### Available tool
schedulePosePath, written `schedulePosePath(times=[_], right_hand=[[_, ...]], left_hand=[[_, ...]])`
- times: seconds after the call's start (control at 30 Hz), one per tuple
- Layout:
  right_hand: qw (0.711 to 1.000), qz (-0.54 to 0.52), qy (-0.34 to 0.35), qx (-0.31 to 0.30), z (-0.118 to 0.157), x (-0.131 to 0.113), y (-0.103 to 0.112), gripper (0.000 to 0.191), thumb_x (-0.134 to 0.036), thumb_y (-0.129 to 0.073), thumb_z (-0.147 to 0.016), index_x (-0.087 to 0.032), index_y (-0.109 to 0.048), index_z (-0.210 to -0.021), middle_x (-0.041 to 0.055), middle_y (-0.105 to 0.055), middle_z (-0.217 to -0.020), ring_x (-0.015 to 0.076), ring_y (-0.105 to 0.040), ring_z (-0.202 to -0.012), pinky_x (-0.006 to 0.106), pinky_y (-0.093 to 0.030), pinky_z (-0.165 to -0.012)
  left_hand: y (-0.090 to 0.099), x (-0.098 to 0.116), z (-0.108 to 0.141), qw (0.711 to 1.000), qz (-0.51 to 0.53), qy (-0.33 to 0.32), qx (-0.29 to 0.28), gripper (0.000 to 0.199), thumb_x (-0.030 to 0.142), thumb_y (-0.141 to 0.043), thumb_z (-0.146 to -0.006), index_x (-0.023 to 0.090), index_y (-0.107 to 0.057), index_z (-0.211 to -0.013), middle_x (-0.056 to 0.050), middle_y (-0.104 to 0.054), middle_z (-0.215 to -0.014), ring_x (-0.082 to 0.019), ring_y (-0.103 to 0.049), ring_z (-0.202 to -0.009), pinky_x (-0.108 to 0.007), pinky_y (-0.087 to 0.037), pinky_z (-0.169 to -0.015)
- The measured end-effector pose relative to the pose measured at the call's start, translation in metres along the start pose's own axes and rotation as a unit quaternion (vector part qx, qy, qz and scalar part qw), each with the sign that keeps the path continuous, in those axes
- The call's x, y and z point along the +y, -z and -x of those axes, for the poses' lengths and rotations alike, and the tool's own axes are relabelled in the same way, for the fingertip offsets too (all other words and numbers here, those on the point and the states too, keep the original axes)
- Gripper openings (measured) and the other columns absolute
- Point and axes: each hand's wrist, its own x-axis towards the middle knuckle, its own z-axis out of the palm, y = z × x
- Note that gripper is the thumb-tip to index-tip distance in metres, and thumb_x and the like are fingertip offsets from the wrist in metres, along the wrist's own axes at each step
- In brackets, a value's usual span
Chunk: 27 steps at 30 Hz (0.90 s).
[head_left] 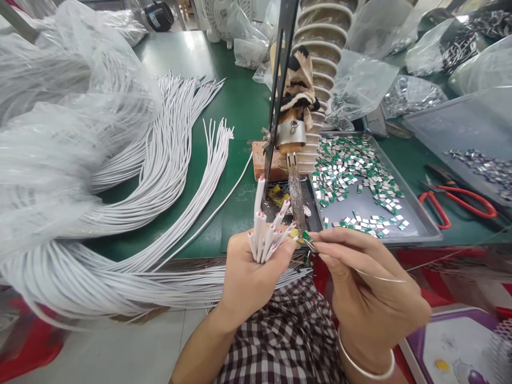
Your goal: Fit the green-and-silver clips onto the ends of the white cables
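My left hand (256, 272) is closed around a bundle of white cables (262, 234), their cut ends pointing up and showing red cores. At the tip of the mounted soldering iron (295, 192), my right hand (368, 293) pinches a small green circuit board (306, 236). A thin silvery wire (382, 278), which looks like solder, runs through the right fingers. The board sits close beside a cable end at my left thumb; whether they touch I cannot tell. Under the iron lies a dark tray (316, 205) with a yellow sponge (278, 196).
Many loose white cables (160, 181) spread over the green table (192, 53) at left, partly under plastic (52, 122). A metal tray (416, 218) holds scattered circuit boards (356, 170). Red-handled pliers (460, 200) lie right of it. A ribbed hose (324, 53) rises behind the iron.
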Motion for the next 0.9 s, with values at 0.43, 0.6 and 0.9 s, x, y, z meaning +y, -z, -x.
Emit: schedulePosePath(times=[0.43, 0.6, 0.9], right_hand=[[0.997, -0.017, -0.071, -0.027, 0.003, 0.000, 0.000, 0.021, -0.005, -0.052, -0.092, -0.018, -0.068, -0.096, -0.0009, -0.069, -0.078, 0.0106, -0.067, -0.076, 0.025, -0.056, -0.070], [0.995, 0.045, -0.076, 0.036, 0.008, 0.002, -0.003, 0.024, -0.005, -0.054, -0.091, -0.020, -0.069, -0.101, -0.0013, -0.072, -0.082, 0.0082, -0.068, -0.066, 0.023, -0.056, -0.067], [0.999, 0.034, 0.006, 0.031, -0.003, 0.000, -0.003, 0.027, 0.001, -0.066, -0.082, -0.019, -0.074, -0.098, 0.0033, -0.075, -0.099, 0.0152, -0.072, -0.092, 0.029, -0.061, -0.081]], left_hand=[[0.002, -0.005, 0.003, 0.998, -0.062, 0.013, 0.023, 0.022, 0.019, -0.063, -0.083, 0.016, -0.061, -0.062, -0.002, -0.058, -0.063, -0.017, -0.058, -0.072, -0.023, -0.039, -0.054], [0.001, -0.004, 0.001, 0.998, -0.064, 0.018, 0.016, 0.026, 0.021, -0.064, -0.084, 0.018, -0.058, -0.059, 0.000, -0.049, -0.052, -0.022, -0.061, -0.082, -0.025, -0.041, -0.059], [0.002, 0.003, -0.002, 0.999, -0.037, 0.011, 0.008, 0.030, 0.021, -0.064, -0.083, 0.018, -0.056, -0.054, 0.000, -0.047, -0.050, -0.020, -0.061, -0.074, -0.025, -0.040, -0.054]])
